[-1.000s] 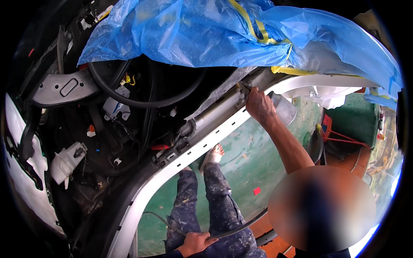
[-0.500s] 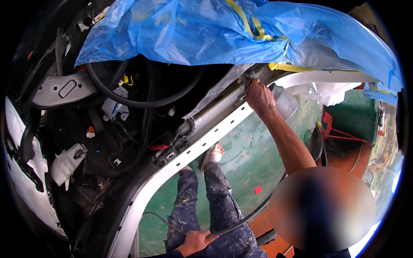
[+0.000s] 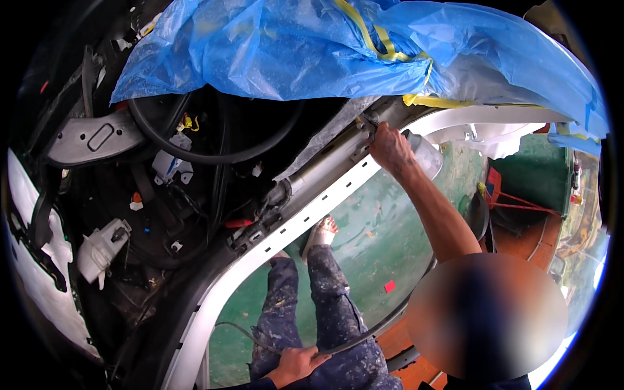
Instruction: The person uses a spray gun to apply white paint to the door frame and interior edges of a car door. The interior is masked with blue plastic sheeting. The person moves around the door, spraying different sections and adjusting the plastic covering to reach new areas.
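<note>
My right hand (image 3: 391, 149) is closed around a tool at the inner side of a white car door sill (image 3: 305, 218). From its metal parts and silver-grey metal cup (image 3: 428, 158), the tool looks like a spray gun. Its front end lies close to the sill's inner edge; my fingers hide the grip. My left hand (image 3: 296, 365) rests low over my paint-speckled trousers, its fingers wrapped round a dark hose (image 3: 364, 335). That hose runs from the left, through the hand, and up to the right behind my right forearm.
Blue plastic sheeting (image 3: 260, 52) with yellow tape drapes over the car's far side. A steering wheel (image 3: 214, 158), wiring and loose parts fill the stripped interior at left. On the right, a green bin (image 3: 536, 169) stands beyond the green floor (image 3: 370, 260). A blurred patch covers the lower right.
</note>
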Motion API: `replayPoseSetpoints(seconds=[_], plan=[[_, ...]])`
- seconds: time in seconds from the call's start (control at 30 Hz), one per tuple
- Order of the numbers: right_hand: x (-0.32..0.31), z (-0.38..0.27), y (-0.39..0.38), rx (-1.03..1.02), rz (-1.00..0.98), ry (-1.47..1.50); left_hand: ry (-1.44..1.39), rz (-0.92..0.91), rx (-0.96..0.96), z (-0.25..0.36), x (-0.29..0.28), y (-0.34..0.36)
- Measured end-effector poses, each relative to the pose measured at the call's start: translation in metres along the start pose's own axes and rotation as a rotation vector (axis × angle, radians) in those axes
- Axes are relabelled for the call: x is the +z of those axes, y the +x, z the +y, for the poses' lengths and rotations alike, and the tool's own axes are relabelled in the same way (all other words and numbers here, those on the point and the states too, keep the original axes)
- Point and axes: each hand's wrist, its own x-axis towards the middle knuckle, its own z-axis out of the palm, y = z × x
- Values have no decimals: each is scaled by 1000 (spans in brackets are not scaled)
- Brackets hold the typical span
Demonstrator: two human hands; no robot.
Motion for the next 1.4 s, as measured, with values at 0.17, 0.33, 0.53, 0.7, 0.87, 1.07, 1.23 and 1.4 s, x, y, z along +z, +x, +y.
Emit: replayPoseSetpoints(seconds=[0.17,0.33,0.53,0.7,0.87,1.07,1.23,1.4], plan=[[-7,4,18,98,61,-20,20,-27,-38,-6,5,4],[-6,9,25,158,101,35,-7,23,-21,-6,5,3],[-7,-5,5,176,8,15,15,-26,-51,-12,2,-6],[10,3,-4,72,42,110,73,-9,12,-13,4,-12],[14,5,-2,5,23,95,24,-1,-6,-5,4,-7],[9,2,9,84,43,22,13,-7,-25,-11,7,-6],[6,-3,3,120,19,51,26,-26,-36,-11,6,-8],[3,-2,-5,82,23,49,45,-58,-47,-10,4,-8]])
